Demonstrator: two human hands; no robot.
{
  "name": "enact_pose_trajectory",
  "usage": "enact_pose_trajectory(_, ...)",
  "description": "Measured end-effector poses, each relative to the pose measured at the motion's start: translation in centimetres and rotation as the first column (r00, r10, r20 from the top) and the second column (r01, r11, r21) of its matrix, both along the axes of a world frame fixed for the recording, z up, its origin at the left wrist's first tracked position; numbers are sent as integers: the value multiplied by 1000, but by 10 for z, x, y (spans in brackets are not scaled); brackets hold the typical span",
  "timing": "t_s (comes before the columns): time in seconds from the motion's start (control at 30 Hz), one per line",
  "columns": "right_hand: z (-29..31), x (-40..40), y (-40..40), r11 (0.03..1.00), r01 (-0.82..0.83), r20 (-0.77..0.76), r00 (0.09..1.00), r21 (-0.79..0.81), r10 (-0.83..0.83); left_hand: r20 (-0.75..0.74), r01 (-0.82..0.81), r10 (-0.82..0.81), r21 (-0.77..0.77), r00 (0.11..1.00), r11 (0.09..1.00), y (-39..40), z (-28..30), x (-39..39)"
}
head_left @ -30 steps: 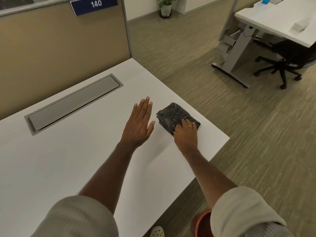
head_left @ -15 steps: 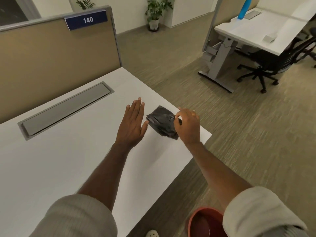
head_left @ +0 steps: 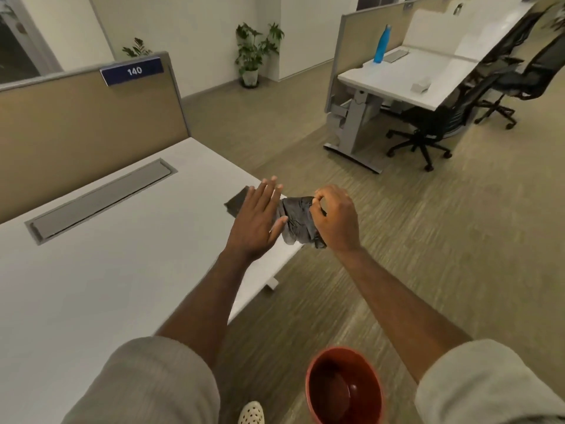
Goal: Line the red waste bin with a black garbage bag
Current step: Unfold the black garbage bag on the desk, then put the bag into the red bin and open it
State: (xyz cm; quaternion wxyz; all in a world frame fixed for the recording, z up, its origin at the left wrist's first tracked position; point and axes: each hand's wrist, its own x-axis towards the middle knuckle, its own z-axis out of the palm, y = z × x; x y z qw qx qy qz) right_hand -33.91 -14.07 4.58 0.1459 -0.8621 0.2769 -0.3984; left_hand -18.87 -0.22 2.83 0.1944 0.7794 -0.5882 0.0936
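Right hand [head_left: 336,220] is pinching the folded black garbage bag [head_left: 298,223] at the bench's [head_left: 122,286] right edge; left hand [head_left: 256,218] is open flat beside it. The bag looks thin, floppy and slippery, so I'd grab a loose edge and shake it open. Red waste bin [head_left: 344,387] sits unlined on the floor, near right.

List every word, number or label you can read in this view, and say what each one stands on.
"140": white digits on the dark blue sign fixed to the top of the tan desk partition.
Nothing else is readable: the blue bottle on the far desk, the black garbage bag in the right hand and the red waste bin show no legible text.
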Motion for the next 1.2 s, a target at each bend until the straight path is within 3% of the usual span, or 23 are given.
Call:
enact_pose_trajectory(0.3, -41, -122, 9, 964, 97, -65, 994, 249, -83, -122, 139, -124, 126, 985, 982, 15, -57, -156)
enact_pose_trajectory(0.47, -96, -168, 6, 925, 159, -109, 986, 346, -128, -184, 113, -100, 62, 978, 992, 14, -97, -190)
enact_pose_trajectory(0.63, -163, -199, 1, 878, 217, -158, 974, 426, -164, -349, 59, -34, 62, 937, 996, 2, -152, -205)
enact_pose_trajectory(0.8, -257, -227, -8, 834, 295, -224, 951, 467, -211, -612, -100, 166, 141, 773, 985, -29, -234, -217)
enact_pose_trajectory(0.97, -372, -263, -12, 802, 356, -397, 903, 479, -163, -804, -160, 347, 309, 483, 937, -71, -336, -224)
enact_pose_trajectory(1.07, -441, -282, -9, 790, 361, -462, 880, 495, -113, -834, -82, 336, 334, 438, 939, -90, -397, -227)
enact_pose_trajectory(1.2, -517, -297, -2, 745, 391, -538, 841, 540, -51, -850, 70, 282, 347, 445, 935, -98, -462, -234)
